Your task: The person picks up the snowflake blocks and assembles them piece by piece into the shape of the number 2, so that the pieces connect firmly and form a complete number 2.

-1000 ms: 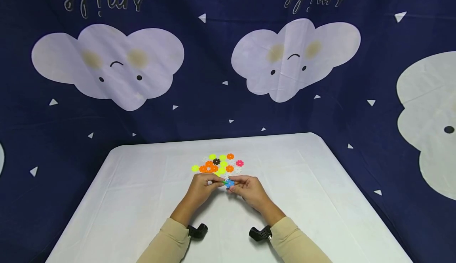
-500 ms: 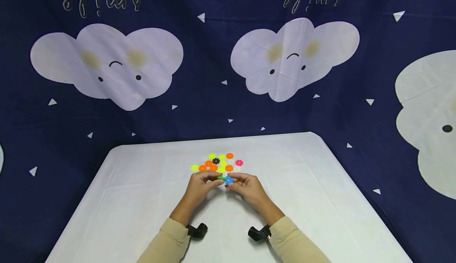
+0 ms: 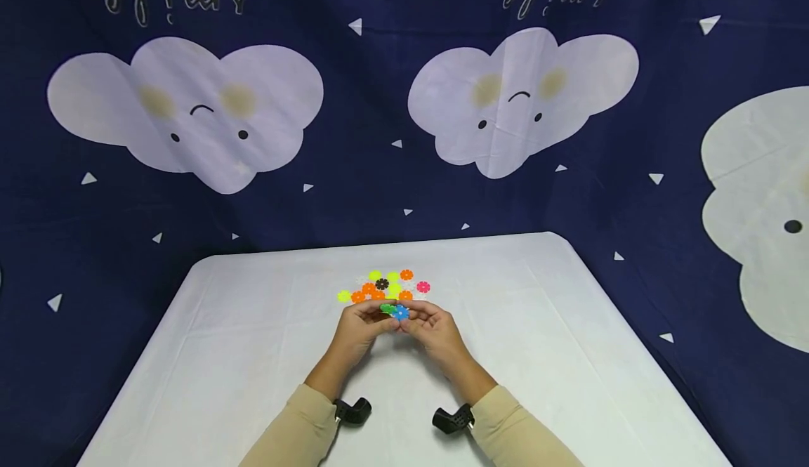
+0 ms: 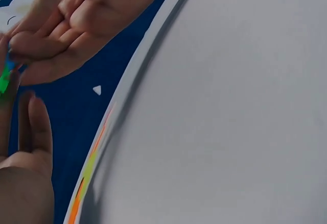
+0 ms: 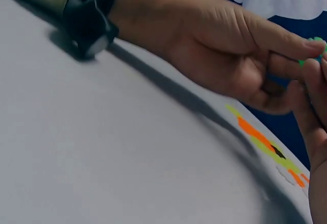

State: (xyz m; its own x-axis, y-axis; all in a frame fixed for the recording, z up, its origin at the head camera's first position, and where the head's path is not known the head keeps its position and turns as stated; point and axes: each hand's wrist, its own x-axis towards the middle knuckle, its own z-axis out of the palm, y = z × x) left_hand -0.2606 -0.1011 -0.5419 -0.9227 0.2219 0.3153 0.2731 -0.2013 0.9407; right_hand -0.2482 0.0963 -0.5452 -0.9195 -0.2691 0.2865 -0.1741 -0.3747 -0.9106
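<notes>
In the head view my left hand [image 3: 356, 328] pinches a green snowflake disc [image 3: 387, 308] between thumb and fingers. My right hand [image 3: 437, 329] grips a blue snowflake disc [image 3: 401, 313] from the other side. The two discs meet at an angle, with the blue one facing the camera; whether they are slotted together cannot be seen. Both hands' fingertips come close together around them, above the white table. From the left wrist, the green disc [image 4: 4, 81] shows only at the left edge. Fingers hide most of the discs in the right wrist view.
Behind the hands lies a loose group of snowflake discs: orange [image 3: 358, 297], yellow [image 3: 344, 296], black [image 3: 382, 284], pink [image 3: 423, 287] and white ones. They rest on a white-covered table [image 3: 253, 354]. A dark blue cloud-print curtain [image 3: 360, 109] hangs behind the table's far edge.
Both hands have risen slightly away from me and drawn closer together, carrying the discs. The green disc has turned so more of its face shows. The pile is unmoved.
</notes>
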